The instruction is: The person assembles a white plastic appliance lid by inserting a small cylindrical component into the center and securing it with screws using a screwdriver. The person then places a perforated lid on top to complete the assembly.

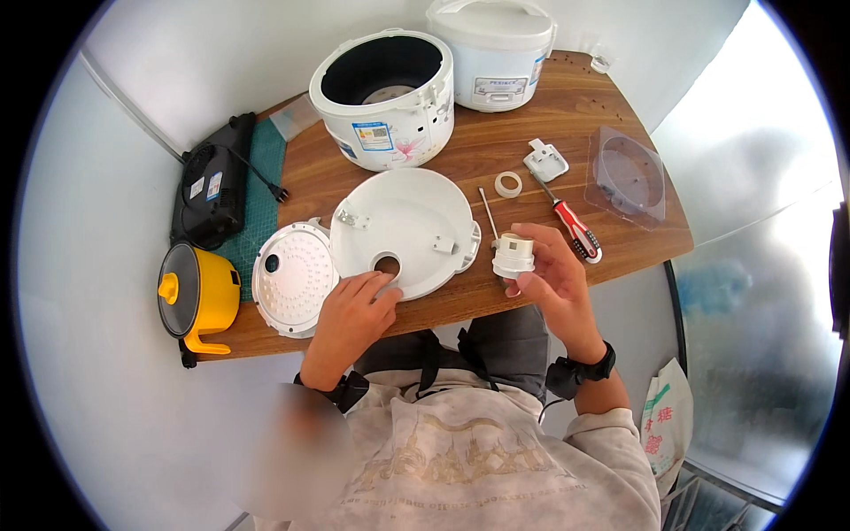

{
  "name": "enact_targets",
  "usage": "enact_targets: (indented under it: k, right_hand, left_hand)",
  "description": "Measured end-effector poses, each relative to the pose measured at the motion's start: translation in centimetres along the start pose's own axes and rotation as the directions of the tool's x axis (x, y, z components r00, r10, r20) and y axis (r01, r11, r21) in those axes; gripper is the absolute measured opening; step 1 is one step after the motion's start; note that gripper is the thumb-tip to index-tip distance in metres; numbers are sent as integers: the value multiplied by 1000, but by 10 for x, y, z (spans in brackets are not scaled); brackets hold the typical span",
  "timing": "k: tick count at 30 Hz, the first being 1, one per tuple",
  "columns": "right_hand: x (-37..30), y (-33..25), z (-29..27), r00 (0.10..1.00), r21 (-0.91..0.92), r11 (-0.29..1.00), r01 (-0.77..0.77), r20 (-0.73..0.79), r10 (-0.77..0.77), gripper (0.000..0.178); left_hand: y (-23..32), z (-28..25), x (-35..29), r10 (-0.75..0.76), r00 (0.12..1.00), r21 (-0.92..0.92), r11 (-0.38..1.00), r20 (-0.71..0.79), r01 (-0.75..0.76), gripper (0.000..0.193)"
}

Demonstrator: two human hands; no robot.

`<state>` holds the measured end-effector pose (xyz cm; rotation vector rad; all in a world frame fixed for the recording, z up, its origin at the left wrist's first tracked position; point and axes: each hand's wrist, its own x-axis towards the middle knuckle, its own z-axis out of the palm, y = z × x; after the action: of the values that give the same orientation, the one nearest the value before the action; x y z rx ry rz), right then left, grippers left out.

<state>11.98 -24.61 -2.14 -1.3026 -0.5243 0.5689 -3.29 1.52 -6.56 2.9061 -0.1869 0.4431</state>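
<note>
A white rice cooker lid (407, 195) lies with its hollow side up near the table's front edge. Bent fingers of my left hand (352, 317) press on its near rim, beside the round hole (387, 265). Just right of the lid, my right hand (560, 276) holds a white cylindrical steam valve (513, 257) between thumb and fingers. The valve has a small square opening in its side. Left of the lid, a round white inner cover (294, 276) with a dimpled surface and a dark round spot touches it.
Behind the lid stand an open rice cooker body (390, 133) and a closed rice cooker (496, 62). At right lie a red-handled screwdriver (577, 232), thin screwdriver (488, 212), tape roll (508, 184), white plastic part (546, 160) and clear tray (627, 181). A yellow pot (212, 288) and black appliance (215, 186) stand left.
</note>
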Motion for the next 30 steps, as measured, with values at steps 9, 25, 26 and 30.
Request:
enact_targets:
  k: [9, 25, 26, 30]
  right_hand:
    - [-10, -7, 0, 968, -385, 898, 212, -46, -248, 59]
    - [-7, 4, 43, 947, 320, 919, -230, 289, 136, 40]
    - [-6, 5, 47, 946, 341, 907, -248, 285, 152, 40]
    - [-7, 14, 53, 960, 401, 886, -233, 239, 144, 34]
  left_hand:
    - [21, -35, 9, -92, 995, -221, 972, -28, 84, 32]
    - [35, -44, 9, -330, 941, -946, 277, 70, 167, 41]
    - [37, -44, 9, -313, 948, -950, 274, 56, 147, 41]
    - [40, -41, 8, -273, 961, -962, 249, 44, 114, 51]
